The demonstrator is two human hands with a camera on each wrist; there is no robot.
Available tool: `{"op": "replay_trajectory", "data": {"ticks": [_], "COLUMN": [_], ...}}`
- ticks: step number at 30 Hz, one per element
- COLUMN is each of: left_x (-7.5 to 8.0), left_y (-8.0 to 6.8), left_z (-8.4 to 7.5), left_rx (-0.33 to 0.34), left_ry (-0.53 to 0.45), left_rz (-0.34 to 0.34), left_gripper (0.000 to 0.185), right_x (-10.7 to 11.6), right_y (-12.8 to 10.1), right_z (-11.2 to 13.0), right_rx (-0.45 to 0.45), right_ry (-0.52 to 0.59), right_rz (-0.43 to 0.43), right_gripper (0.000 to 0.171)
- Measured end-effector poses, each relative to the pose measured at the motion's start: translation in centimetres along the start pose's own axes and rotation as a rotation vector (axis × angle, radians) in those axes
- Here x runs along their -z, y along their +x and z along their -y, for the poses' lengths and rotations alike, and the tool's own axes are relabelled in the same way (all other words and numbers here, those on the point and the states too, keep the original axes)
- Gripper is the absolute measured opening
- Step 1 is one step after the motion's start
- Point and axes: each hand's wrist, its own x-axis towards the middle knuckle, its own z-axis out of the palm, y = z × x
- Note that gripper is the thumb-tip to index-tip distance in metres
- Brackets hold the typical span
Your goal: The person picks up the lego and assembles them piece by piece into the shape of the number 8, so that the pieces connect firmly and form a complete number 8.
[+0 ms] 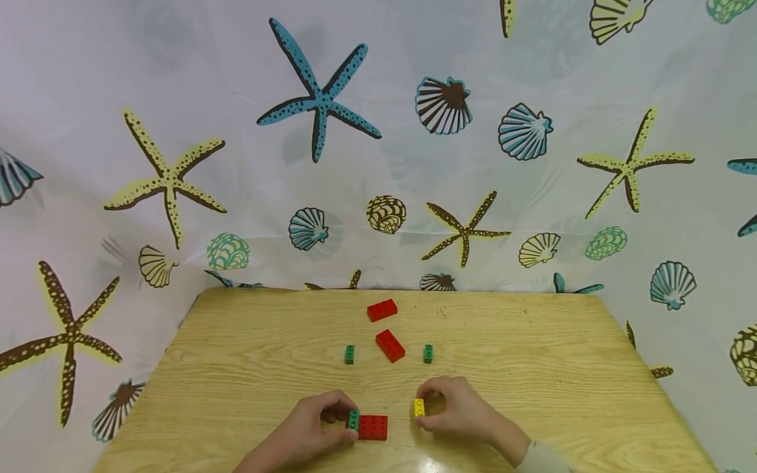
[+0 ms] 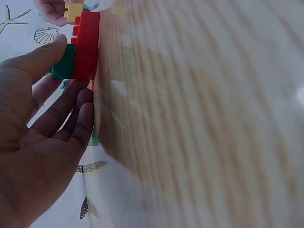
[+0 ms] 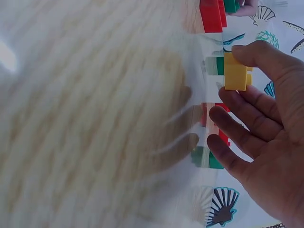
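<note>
My left hand (image 1: 316, 424) pinches a small green brick (image 1: 353, 420) between thumb and fingers. In the left wrist view that green brick (image 2: 63, 64) sits on the studded side of a red brick (image 2: 87, 45), at its near end. From the head view, the same red brick (image 1: 374, 427) lies on the table with the green one over its left end. To the right, my right hand (image 1: 461, 410) pinches a small yellow brick (image 1: 419, 407) with thumb and fingertips. The yellow brick (image 3: 235, 71) shows its studs facing up, and a gap separates it from the red brick.
Farther back on the wooden table (image 1: 248, 355) lie two red bricks, one angled (image 1: 390, 346) and one behind it (image 1: 382, 310). Single green bricks stand left (image 1: 349, 355) and right (image 1: 428, 353) of them. A shell-patterned curtain (image 1: 378, 164) surrounds the table's back and sides.
</note>
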Motion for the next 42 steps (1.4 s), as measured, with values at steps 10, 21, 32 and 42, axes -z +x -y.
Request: {"op": "replay_trajectory", "data": {"ticks": [10,21,32,42], "left_x": [0.0,-0.1,-0.2,-0.2], "left_y": [0.1,0.1,0.2,0.1], "left_z": [0.1,0.0,0.1,0.3], "left_rx": [0.008,0.013,0.006,-0.021], "left_ry": [0.000,-0.013,-0.027,-0.029], "left_rz": [-0.006,-0.016,-0.025,-0.014], "left_gripper": [0.028,0.027,0.027,0.024], "right_x": [-1.3,-2.2,-2.8,-3.0], "right_y": [0.8,1.2,1.5,1.6], "right_z": [0.8,1.5,2.2,2.4], "right_rx": [-0.009,0.016,0.059,0.076], "right_ry": [0.066,0.105,0.109,0.114], "right_rz": [0.055,0.077,0.074,0.063], "right_gripper": [0.027,0.026,0.026,0.025]}}
